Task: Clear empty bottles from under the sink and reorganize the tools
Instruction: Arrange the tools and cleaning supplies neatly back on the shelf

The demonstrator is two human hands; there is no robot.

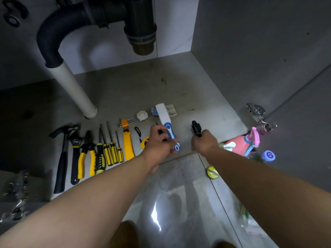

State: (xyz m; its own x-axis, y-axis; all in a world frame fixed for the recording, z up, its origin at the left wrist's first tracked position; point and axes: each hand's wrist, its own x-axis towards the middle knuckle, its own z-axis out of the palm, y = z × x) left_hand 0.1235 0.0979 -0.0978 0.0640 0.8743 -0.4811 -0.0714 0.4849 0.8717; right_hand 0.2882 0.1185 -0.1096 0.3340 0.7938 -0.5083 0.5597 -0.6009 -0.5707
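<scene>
I have both forearms stretched forward into the open cabinet, hands just beside each other near the front lip of the cabinet floor (143, 90). The left hand (159, 140) is turned knuckles-up, its fingers curled round the blue handle of a white-and-blue tool (165, 122). The right hand (205, 142), at 3 o'clock of the left, shows me its back. Its fingers are wrapped round a black tool (196, 127), though I cannot tell how each finger lies.

The cabinet holds a row of tools lying flat at 9 o'clock of my left hand: a hammer (61, 158), an adjustable wrench (75, 154), pliers (86, 154), screwdrivers (109, 151) and a yellow knife (128, 144). Hex keys (125, 122) and a white knob (142, 115) lie behind them. A white drain pipe (77, 92) meets the floor at 10 o'clock.

The white-and-blue tool's long axis runs from the handle in my palm towards 11 o'clock, white end away from me. The black tool juts from the right fist towards 11 o'clock. The row's handles point back at me.
</scene>
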